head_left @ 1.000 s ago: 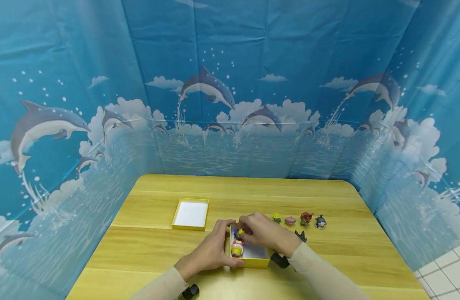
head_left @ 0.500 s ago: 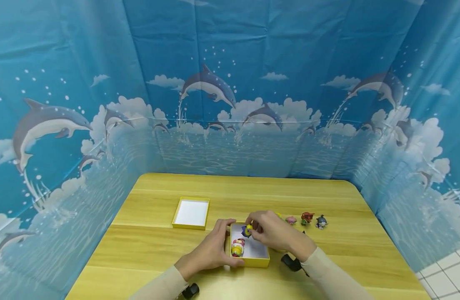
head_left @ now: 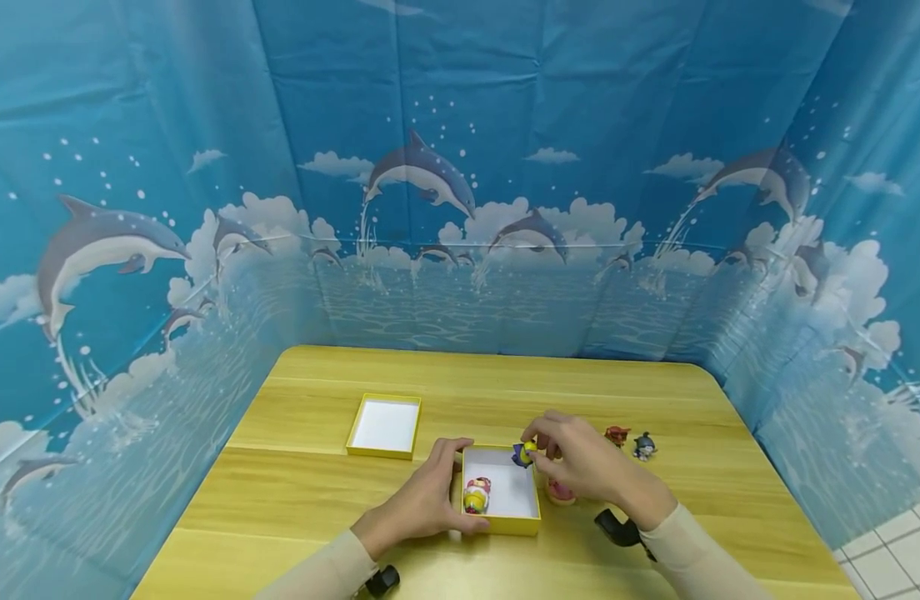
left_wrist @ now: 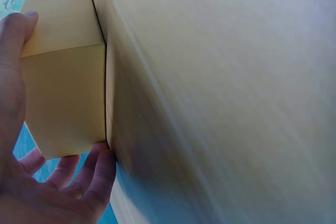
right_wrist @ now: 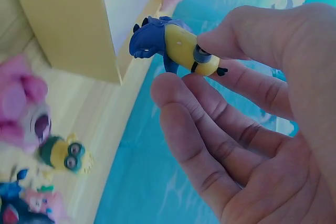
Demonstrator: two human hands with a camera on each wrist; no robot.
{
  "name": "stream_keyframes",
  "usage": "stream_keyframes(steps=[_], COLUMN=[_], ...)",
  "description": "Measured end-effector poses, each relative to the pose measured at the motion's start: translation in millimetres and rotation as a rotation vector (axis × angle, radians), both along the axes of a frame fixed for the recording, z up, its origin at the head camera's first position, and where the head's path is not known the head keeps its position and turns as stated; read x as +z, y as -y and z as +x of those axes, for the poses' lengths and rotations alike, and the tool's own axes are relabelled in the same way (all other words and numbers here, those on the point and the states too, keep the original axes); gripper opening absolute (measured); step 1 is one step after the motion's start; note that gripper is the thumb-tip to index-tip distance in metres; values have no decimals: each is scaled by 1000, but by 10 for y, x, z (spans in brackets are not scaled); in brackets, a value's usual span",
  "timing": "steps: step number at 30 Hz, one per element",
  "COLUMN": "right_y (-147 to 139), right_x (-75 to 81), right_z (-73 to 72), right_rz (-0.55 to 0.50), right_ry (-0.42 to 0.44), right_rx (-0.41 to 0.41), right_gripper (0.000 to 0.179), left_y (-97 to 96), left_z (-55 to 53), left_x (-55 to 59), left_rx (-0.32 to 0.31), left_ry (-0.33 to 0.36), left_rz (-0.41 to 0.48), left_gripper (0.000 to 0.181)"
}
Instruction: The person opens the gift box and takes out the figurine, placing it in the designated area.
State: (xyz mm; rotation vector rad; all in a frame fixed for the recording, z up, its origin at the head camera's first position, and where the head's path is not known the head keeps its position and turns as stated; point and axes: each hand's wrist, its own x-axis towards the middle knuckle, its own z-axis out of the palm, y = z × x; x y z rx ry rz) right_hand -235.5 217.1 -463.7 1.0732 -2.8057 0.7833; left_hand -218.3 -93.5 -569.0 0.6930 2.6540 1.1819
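My right hand point(head_left: 591, 462) pinches a small yellow-and-blue Minion figurine point(right_wrist: 184, 45) between thumb and fingers. In the head view it is over the far right corner of a shallow yellow box point(head_left: 512, 526) with a white inside. My left hand point(head_left: 426, 500) grips that box at its left end, the thumb on the near wall and the fingers round the far side, as the left wrist view point(left_wrist: 63, 100) also has it. Inside the box, at the near left, lies a pink, white and yellow figurine point(head_left: 477, 495).
A yellow lid with a white inside point(head_left: 384, 425) lies left behind the box. Right of the box stand a pink bear figurine point(right_wrist: 23, 103), a goggled yellow figurine point(right_wrist: 65, 153), a red figurine point(head_left: 617, 435) and a grey one point(head_left: 644, 447). A dolphin-printed curtain point(head_left: 460, 300) surrounds the table.
My right hand has lifted the Minion figurine from the left part of the box and carried it right, to the far right corner. My left hand has stayed on the box.
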Motion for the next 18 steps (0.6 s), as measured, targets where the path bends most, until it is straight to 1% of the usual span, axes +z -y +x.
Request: stream_keyframes(steps=[7, 14, 18], right_y=[-207, -390, -477], right_x=[41, 55, 61], right_z=[29, 49, 60], right_rz=[-10, -21, -33], right_ry=[-64, -88, -105], right_rx=[-36, -51, -67], right_gripper=[14, 15, 16], left_y=[-5, -5, -3], left_z=[-6, 4, 1], left_x=[16, 6, 2], left_rx=[-2, -2, -5], left_ry=[6, -4, 2], left_rz=[1, -3, 2], left_gripper=[129, 129, 129])
